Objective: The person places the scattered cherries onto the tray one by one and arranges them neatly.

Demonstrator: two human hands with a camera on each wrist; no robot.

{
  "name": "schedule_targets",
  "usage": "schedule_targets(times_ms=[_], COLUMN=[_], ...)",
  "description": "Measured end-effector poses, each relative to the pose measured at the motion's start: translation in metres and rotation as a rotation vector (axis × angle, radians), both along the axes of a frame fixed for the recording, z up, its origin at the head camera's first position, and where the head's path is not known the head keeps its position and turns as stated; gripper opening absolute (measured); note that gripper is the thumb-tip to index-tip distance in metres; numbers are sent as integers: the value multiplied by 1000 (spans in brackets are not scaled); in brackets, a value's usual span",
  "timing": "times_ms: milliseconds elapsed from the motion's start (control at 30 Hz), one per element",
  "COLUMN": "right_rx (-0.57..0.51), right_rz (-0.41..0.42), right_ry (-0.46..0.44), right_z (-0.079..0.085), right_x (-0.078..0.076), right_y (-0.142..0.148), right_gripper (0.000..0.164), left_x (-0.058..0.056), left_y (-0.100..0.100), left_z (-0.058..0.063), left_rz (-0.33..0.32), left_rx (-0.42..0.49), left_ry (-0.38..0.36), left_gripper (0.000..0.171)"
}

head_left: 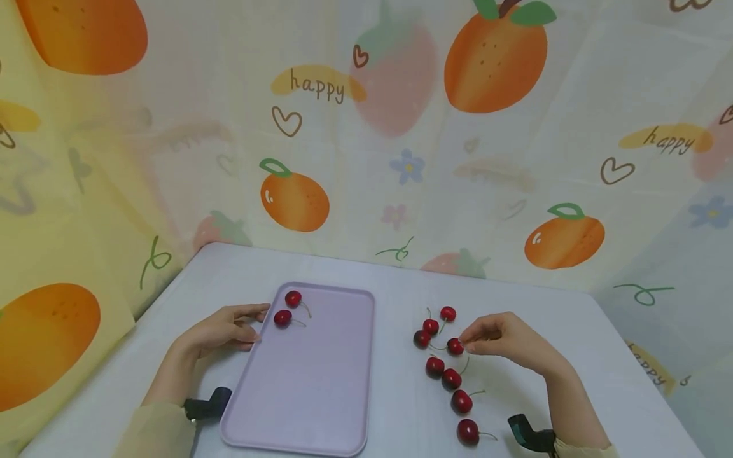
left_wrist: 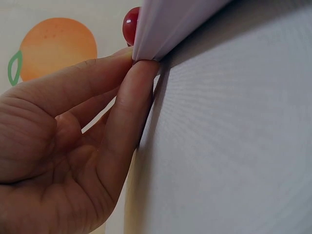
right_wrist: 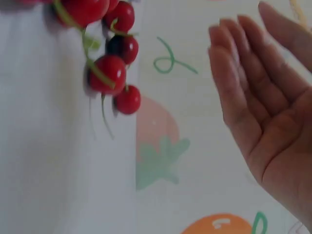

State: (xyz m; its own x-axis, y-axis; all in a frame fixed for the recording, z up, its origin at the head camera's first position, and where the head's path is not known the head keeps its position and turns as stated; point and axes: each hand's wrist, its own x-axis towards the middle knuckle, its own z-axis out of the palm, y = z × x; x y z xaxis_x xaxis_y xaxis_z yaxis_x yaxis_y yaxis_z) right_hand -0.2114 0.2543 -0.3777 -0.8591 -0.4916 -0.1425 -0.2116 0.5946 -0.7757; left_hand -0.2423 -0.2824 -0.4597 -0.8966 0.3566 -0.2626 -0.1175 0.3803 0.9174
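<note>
Along the left rim of a lilac tray point(head_left: 303, 394), my left hand point(head_left: 223, 331) rests its fingertips and thumb. From close up in the left wrist view, the thumb point(left_wrist: 131, 92) touches the tray's outer side wall point(left_wrist: 161, 24). Two dark red stemmed cherries point(head_left: 282, 319) lie in the tray's upper left corner. My right hand point(head_left: 509, 340) reaches in over the table, fingertips overlapping a cherry point(head_left: 455, 346) in the head view. In the right wrist view that hand point(right_wrist: 263, 97) has extended, slightly bent fingers with nothing between them, raised above the cherries point(right_wrist: 108, 73).
Several more cherries point(head_left: 452, 380) with green stems form a loose line right of the tray on the white table point(head_left: 395, 356). A fruit-printed cloth point(head_left: 366, 159) hangs behind and at both sides. Black wrist devices point(head_left: 209, 405) show at both sleeves.
</note>
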Motion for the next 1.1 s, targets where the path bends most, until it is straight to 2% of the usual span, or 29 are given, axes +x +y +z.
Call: schedule_targets(times_ms=[200,667,1100], right_rx=[-31,-83,-110], right_rz=[96,270,293], right_ry=[-134,-308,-471], right_z=[-4,-33,-54], right_x=[11,21,25], right_y=[22,37,38], right_gripper=[24,21,22], left_x=[0,0,-1], left_y=[0,1,-1], left_z=[1,0,-1], left_rz=[-2,-11,-20], left_rx=[-1,3,-4], left_ry=[2,3,17], left_gripper=[70,69,68])
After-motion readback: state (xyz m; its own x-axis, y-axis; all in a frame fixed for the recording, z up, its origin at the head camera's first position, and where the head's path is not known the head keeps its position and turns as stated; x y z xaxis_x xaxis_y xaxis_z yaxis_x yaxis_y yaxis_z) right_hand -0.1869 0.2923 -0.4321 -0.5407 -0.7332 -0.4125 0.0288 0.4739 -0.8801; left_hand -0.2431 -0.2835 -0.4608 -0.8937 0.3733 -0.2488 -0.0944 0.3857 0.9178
